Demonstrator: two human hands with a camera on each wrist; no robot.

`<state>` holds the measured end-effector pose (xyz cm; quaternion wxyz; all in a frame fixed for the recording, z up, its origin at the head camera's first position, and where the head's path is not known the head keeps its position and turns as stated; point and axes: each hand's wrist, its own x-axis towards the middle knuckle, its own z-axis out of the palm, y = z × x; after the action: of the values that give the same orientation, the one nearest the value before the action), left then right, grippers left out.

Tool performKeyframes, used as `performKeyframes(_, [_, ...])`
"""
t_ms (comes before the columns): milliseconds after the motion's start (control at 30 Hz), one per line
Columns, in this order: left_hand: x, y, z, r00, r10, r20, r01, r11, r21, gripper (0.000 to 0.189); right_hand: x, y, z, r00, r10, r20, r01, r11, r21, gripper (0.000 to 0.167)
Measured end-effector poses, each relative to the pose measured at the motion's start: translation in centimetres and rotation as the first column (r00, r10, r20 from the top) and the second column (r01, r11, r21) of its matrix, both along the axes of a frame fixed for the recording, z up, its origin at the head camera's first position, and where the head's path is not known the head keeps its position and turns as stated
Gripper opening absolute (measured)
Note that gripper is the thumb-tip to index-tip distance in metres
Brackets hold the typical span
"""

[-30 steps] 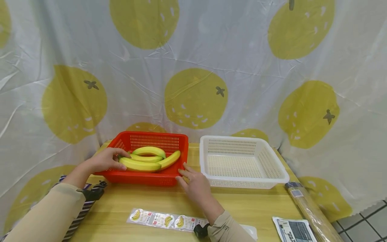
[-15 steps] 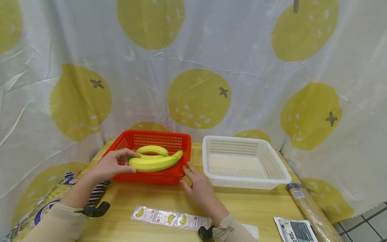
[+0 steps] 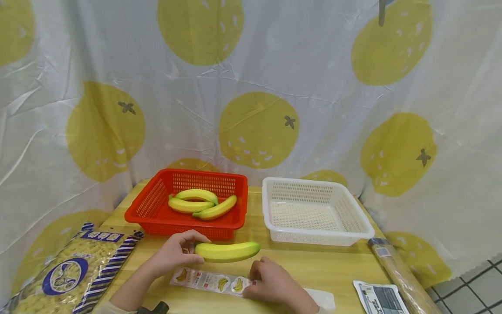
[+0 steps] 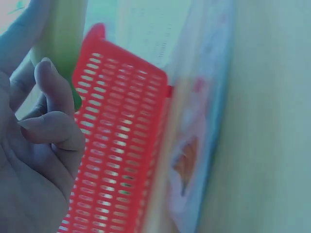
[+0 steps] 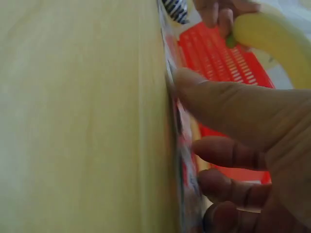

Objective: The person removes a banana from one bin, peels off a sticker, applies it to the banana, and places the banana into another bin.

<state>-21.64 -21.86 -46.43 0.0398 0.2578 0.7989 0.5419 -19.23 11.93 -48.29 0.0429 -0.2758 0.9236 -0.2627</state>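
My left hand [image 3: 174,253] pinches a yellow banana [image 3: 229,252] by its left end, holding it level above the table in front of the red basket [image 3: 186,230]. Its green tip shows beside the fingers in the left wrist view. On the table below lies a strip of banana stickers [image 3: 211,282]. My right hand [image 3: 276,281] is over the right part of that strip, which it partly hides. In the right wrist view, its thumb [image 5: 218,107] and bent fingers are spread apart at the strip. Three other bananas [image 3: 196,195] lie in the red basket.
A white basket [image 3: 319,237] stands right of the red one. At the left lies a printed plastic bag [image 3: 74,270]. A long wrapped roll [image 3: 404,274] and a small packet [image 3: 380,297] lie at the right. A fruit-patterned curtain [image 3: 188,117] hangs behind.
My left hand has lifted a banana out of the red basket and brought it towards me, over the table. The right hand has moved from the basket's rim down to the sticker strip.
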Motion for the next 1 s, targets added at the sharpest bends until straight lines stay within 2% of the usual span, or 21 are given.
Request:
performKeyframes(67, [0.0,0.3,-0.4,1.000,0.006,-0.003,-0.006,1.000,-0.024,0.040,0.2,0.3,-0.1,0.999,0.030,0.019,-0.031,0.999,0.027,0.035])
performKeyframes(167, [0.0,0.7,-0.9,1.000,0.020,-0.010,-0.021,0.997,-0.076,0.041,0.3,1.1,0.2,0.995,0.064,0.079,-0.066,0.998,0.012,0.037])
performKeyframes(267, [-0.1,1.1,-1.3,1.000,0.030,-0.010,-0.031,0.992,-0.121,0.044,0.4,2.2,0.8,0.983,0.070,0.168,-0.068,0.998,-0.016,0.038])
performKeyframes(400, [-0.1,1.5,-2.0,0.999,0.023,-0.038,-0.029,0.984,-0.174,0.048,0.4,3.5,1.3,0.972,0.050,0.229,-0.047,0.999,-0.016,0.040])
performKeyframes(700, [0.1,2.3,-3.3,0.991,-0.002,-0.133,-0.033,0.964,-0.263,0.048,-0.3,4.6,1.5,0.971,0.033,0.236,-0.037,0.999,0.011,0.041])
performKeyframes(900, [0.3,2.4,-3.2,0.986,0.024,-0.165,-0.068,0.960,-0.271,0.057,-0.7,5.1,1.6,0.967,0.032,0.254,-0.035,0.999,0.007,0.040])
performKeyframes(1000, [0.4,2.3,-3.0,0.977,0.039,-0.212,-0.102,0.949,-0.297,0.047,-0.8,5.3,1.7,0.963,0.029,0.269,-0.031,1.000,0.003,0.040])
